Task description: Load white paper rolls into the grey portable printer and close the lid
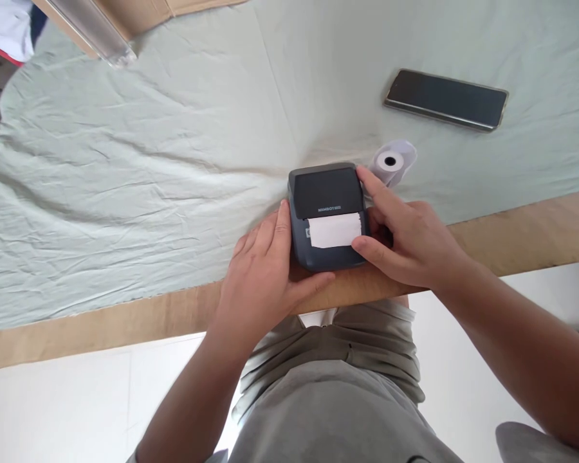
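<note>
Printer [326,188] sits at the near edge of the surface [521,241], left hand [257,269] along its left side, fingers together, thumb apart, right hand [410,239] with index and thumb spread at its right; likely light, stiff, smooth, best held by both sides, off the flimsy paper [334,230].

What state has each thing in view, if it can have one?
Printer: lid closed; power unclear.
Paper strip: sticking out of printer.
Paper roll: on end, outer layer loose.
Phone: face up, screen dark.
Cloth: wrinkled.
Left hand: against printer's side.
Right hand: on printer, thumb at paper strip.
</note>
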`<act>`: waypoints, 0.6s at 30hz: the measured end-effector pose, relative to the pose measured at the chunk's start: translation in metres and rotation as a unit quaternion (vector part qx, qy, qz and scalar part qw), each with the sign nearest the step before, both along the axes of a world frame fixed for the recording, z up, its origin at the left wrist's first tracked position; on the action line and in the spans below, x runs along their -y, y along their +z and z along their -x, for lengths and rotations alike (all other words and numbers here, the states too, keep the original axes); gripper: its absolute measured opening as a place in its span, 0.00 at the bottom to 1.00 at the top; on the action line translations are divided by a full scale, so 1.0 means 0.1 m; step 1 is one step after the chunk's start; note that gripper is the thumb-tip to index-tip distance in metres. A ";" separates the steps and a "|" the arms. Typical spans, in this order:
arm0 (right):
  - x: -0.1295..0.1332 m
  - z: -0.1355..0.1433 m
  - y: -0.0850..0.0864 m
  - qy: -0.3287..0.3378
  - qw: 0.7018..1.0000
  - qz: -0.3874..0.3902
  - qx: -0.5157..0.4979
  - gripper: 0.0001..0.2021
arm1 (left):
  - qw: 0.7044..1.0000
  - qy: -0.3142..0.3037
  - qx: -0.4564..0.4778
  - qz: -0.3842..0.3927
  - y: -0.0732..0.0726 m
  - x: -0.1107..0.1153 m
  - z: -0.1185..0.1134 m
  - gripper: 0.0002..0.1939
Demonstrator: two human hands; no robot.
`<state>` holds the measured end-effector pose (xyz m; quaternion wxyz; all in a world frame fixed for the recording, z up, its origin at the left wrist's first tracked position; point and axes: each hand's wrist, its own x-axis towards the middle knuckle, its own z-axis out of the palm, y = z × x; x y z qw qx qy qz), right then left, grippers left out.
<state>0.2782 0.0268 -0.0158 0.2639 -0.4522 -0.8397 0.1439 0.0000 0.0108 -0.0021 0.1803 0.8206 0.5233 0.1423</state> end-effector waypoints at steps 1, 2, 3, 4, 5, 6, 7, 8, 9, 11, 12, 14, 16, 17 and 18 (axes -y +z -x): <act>0.00 0.00 -0.01 0.002 1.000 0.002 -0.002 0.41 | 1.000 0.004 -0.002 0.011 0.01 0.00 0.00 0.57; -0.01 0.00 -0.01 0.004 1.000 0.005 -0.006 0.41 | 1.000 0.006 -0.004 0.022 0.03 -0.01 0.00 0.57; -0.01 0.00 -0.02 0.006 1.000 0.004 -0.012 0.41 | 0.999 0.006 -0.004 0.035 0.06 -0.02 0.00 0.57; -0.01 0.00 -0.02 0.008 1.000 0.003 -0.018 0.41 | 0.999 0.003 -0.002 0.048 0.09 -0.03 0.01 0.56; -0.02 -0.01 -0.03 0.010 1.000 0.000 -0.023 0.41 | 0.998 -0.004 0.001 0.064 0.13 -0.04 0.03 0.55; -0.02 -0.01 -0.03 0.012 1.000 -0.003 -0.027 0.40 | 0.997 -0.016 0.007 0.078 0.19 -0.06 0.05 0.54; -0.02 -0.01 -0.04 0.013 0.999 -0.005 -0.029 0.40 | 0.995 -0.031 0.013 0.094 0.25 -0.10 0.07 0.52; -0.02 -0.01 -0.04 0.012 1.000 -0.005 -0.028 0.39 | 0.992 -0.051 0.020 0.111 0.32 -0.14 0.09 0.48; -0.02 -0.02 -0.04 0.010 1.000 -0.003 -0.026 0.38 | 0.990 -0.073 0.033 0.118 0.38 -0.19 0.12 0.46; -0.01 -0.02 -0.04 0.003 1.000 0.004 -0.025 0.38 | 0.986 -0.093 0.055 0.128 0.49 -0.33 0.15 0.36; -0.01 -0.02 -0.04 0.001 1.000 0.009 -0.026 0.37 | 0.985 -0.097 0.067 0.122 0.52 -0.42 0.16 0.28; -0.01 -0.03 -0.04 -0.002 1.000 0.014 -0.025 0.38 | 0.986 -0.085 0.111 0.092 0.52 -0.60 0.16 0.13; -0.01 -0.03 -0.03 -0.004 1.000 0.014 -0.019 0.38 | 0.983 -0.059 0.160 0.069 0.43 -0.78 0.12 0.04; -0.01 -0.03 -0.03 -0.003 1.000 0.013 -0.016 0.38 | 0.982 -0.048 0.175 0.062 0.37 -0.85 0.10 0.06; -0.01 -0.03 -0.03 -0.003 1.000 0.013 -0.015 0.38 | 0.979 -0.036 0.194 0.056 0.31 -0.91 0.09 0.11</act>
